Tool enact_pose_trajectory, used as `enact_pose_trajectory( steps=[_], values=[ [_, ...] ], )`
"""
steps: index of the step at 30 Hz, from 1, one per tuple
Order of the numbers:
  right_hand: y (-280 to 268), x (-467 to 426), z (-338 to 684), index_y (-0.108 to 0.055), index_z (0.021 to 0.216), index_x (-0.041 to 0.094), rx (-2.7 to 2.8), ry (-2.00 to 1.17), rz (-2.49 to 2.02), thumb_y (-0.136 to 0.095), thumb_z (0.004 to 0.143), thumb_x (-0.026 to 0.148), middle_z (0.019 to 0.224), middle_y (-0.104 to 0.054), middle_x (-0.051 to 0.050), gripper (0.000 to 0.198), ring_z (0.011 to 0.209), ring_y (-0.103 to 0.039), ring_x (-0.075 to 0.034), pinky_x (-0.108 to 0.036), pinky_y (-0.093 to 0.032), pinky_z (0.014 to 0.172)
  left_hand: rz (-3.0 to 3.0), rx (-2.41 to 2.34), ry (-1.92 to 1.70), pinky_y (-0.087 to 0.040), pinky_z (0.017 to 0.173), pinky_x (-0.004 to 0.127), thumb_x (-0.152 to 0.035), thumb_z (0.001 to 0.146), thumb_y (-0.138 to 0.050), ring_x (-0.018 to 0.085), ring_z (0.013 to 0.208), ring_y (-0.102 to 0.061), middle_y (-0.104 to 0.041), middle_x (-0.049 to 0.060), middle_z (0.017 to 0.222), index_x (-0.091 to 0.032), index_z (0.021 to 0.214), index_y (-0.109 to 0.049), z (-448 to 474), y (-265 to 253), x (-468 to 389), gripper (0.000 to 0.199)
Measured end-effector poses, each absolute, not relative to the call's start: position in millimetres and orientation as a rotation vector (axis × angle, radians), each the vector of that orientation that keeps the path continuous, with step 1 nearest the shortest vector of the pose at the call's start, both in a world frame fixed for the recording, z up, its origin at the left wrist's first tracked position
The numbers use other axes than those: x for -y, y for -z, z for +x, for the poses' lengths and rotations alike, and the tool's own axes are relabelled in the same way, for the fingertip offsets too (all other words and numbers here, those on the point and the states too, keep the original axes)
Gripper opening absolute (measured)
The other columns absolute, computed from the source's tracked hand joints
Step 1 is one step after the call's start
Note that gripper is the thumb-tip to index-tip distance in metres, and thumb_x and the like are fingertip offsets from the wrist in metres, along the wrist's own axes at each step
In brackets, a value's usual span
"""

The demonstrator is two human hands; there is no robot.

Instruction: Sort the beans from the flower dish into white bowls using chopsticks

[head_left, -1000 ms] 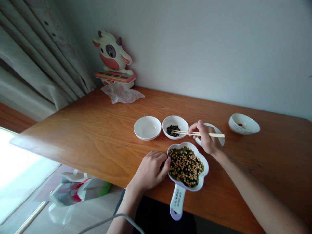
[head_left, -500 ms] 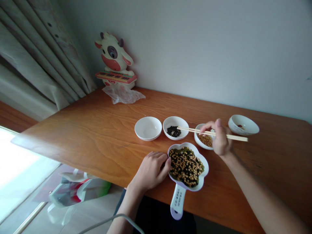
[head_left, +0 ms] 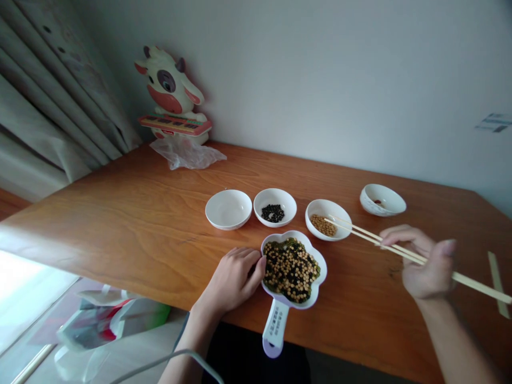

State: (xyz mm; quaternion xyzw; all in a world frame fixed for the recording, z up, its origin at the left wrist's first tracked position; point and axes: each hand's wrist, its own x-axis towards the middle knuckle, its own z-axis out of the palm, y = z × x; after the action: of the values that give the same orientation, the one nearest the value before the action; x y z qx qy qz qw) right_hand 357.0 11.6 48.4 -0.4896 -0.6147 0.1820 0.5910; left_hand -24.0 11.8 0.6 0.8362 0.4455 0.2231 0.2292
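Note:
My right hand [head_left: 426, 266] is closed around a pair of wooden chopsticks [head_left: 366, 237]. Their tips are over a white bowl of yellow soybeans [head_left: 342, 212], near the beans; whether anything is between them I cannot tell. My left hand [head_left: 236, 277] rests on the table with thumb and curled fingers at the left rim of a white and purple flower-shaped scoop [head_left: 321, 261]. Soybeans, black beans and small green beans lie mixed in it, and its handle points toward me. Behind it stands a white bowl holding black beans [head_left: 288, 201].
Left of the black beans is another white bowl [head_left: 229, 209]. A bowl with a few reddish beans [head_left: 384, 205] stands at the back right. A cow toy keyboard [head_left: 174, 101] and a clear plastic bag [head_left: 188, 154] sit at the back left. A pale strip [head_left: 495, 277] lies far right.
My right hand has moved right and toward me, taking the chopstick tips from the black-bean bowl to the soybean bowl. The view has shifted right. My left hand stays at the scoop.

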Motion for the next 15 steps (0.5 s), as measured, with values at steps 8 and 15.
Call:
enact_pose_trajectory(
  steps=[8, 15],
  values=[
    [-35.5, -17.5, 333.0, -0.075, 0.066, 0.026, 1.386, -0.842, -0.909, -0.019, 0.104, 0.066, 0.052, -0.055, -0.008, 0.079, 0.056, -0.048, -0.022, -0.039, -0.04, 0.057, 2.304, -1.248, -0.606, -0.044, 0.079, 0.033, -0.03, 0.111, -0.038, 0.017, 0.074, -0.057, -0.063, 0.002, 0.08, -0.021, 0.08, -0.052, -23.5, -2.4, -10.5, 0.035],
    [-27.8, 15.9, 312.5, -0.076, 0.071, 0.025, 1.515, -1.091, -0.969, -0.022, 0.104, 0.07, 0.059, -0.058, -0.007, 0.078, 0.06, -0.052, -0.022, -0.038, -0.044, 0.056, 2.311, -1.255, -0.581, -0.042, 0.078, 0.032, -0.031, 0.111, -0.037, 0.017, 0.073, -0.054, -0.062, 0.002, 0.079, -0.021, 0.079, -0.049, -23.1, -4.1, -10.4, 0.036]
  ],
)
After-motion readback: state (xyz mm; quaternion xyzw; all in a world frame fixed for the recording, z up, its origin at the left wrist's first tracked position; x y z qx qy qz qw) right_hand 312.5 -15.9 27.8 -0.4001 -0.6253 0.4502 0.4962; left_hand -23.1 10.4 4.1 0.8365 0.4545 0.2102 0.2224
